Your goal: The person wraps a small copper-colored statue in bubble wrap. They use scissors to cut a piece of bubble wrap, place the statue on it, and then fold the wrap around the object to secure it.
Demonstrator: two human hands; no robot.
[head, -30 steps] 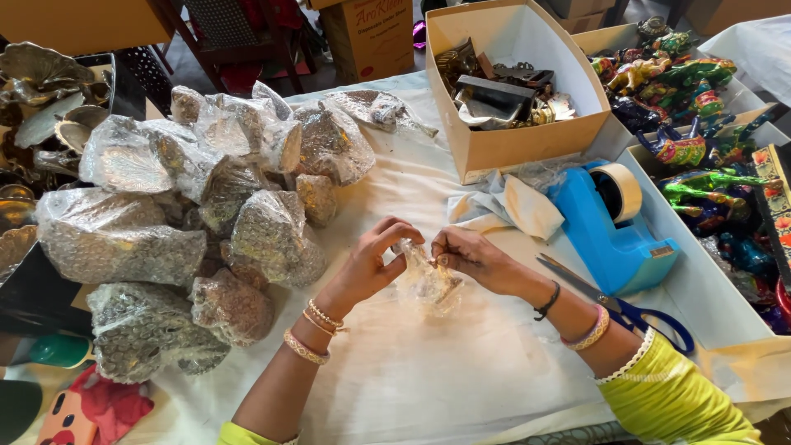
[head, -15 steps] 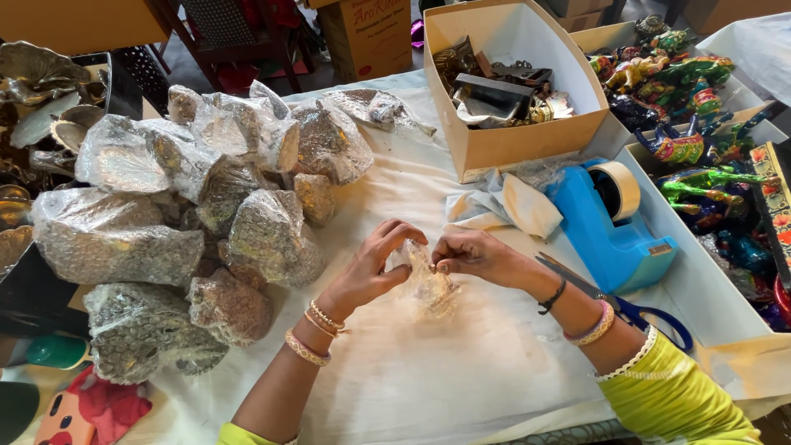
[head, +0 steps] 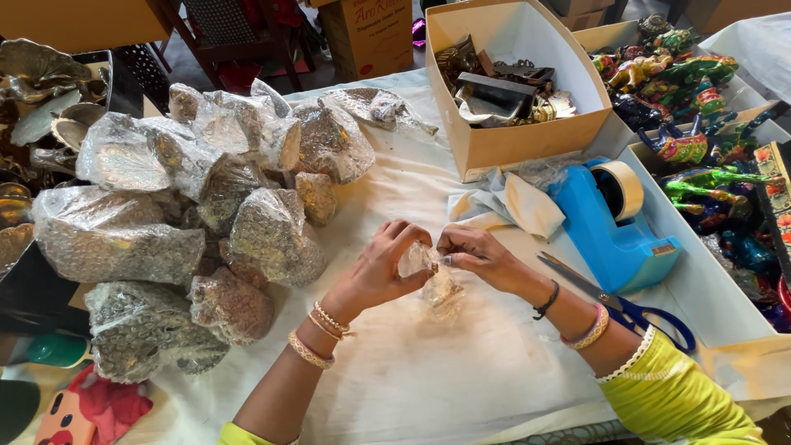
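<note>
A small object wrapped in clear bubble wrap [head: 430, 276] is being held between both hands just above the white cloth [head: 412, 387], near the middle of the table. It is being gripped from the left by the left hand [head: 381, 268], whose fingers are curled narrowly around it, and pinched from the right by the right hand [head: 476, 255], whose fingertips are closed on the upper edge of the wrap. What is inside the wrap cannot be told.

To the left, a heap of bubble-wrapped bundles [head: 206, 214] is being kept on the cloth, well apart from the hands; beyond it, at the far left edge, brass-coloured pieces [head: 37, 91] are being shown only in part. On the far side, an open cardboard box [head: 515, 82] is being filled by dark metal items. Just in front of the box, a crumpled piece of pale paper [head: 511, 206] is lying near the right hand. Right of that, a blue tape dispenser [head: 614, 222] with a roll of tape is standing, and blue-handled scissors [head: 634, 309] are lying just beside the right forearm, partly hidden by it. At the far right, brightly painted figurines [head: 692, 132] are being held in shallow white trays. At the near left corner, a green bottle [head: 58, 350] is being partly covered by the bundles.
</note>
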